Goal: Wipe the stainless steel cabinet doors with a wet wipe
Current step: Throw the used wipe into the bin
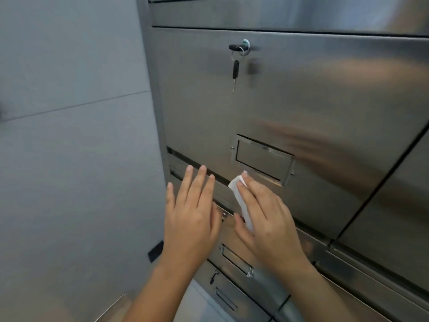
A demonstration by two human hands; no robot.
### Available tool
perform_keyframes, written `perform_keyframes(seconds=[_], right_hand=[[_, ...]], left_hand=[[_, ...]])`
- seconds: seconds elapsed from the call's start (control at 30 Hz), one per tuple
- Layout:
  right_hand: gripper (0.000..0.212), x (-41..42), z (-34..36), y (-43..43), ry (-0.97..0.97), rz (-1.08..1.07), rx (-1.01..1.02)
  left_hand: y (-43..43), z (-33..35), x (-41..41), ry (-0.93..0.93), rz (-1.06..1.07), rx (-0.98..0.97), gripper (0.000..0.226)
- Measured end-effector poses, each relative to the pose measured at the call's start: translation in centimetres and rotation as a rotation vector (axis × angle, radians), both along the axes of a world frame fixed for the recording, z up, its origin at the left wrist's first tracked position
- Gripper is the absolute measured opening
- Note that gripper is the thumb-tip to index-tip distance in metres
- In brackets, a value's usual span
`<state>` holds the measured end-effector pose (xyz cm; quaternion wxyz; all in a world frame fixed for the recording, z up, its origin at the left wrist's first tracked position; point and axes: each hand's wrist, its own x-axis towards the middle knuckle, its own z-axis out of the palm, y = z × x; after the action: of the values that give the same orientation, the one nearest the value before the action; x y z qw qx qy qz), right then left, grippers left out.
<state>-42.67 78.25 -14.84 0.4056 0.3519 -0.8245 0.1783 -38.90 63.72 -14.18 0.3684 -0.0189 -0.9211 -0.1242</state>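
We judge the wiping far from finished: no streaks show what is done, and the doors below and to the right look left to do. Our left hand (190,212) lies flat and released, fingers straight, holding nothing, fingertips at the gap under the cabinet door (301,101). Just right of it, the folded wet wipe (240,194) sits near that door's lower left corner, held between the thumb and fingers of our right hand (267,217), which presses it to the steel.
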Motion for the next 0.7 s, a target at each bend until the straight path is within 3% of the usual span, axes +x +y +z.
perform_keyframes(seconds=[0.57, 0.7], right_hand=[[0.055, 6.6, -1.6, -3.3, -0.077, 0.381, 0.035], [0.045, 9.6, -2.1, -5.2, -0.067, 0.457, 0.005]], left_hand=[[-0.5, -2.2, 14.2, -0.139, 0.481, -0.012, 0.047], [-1.5, -2.4, 17.9, -0.162, 0.533, -0.015, 0.049]])
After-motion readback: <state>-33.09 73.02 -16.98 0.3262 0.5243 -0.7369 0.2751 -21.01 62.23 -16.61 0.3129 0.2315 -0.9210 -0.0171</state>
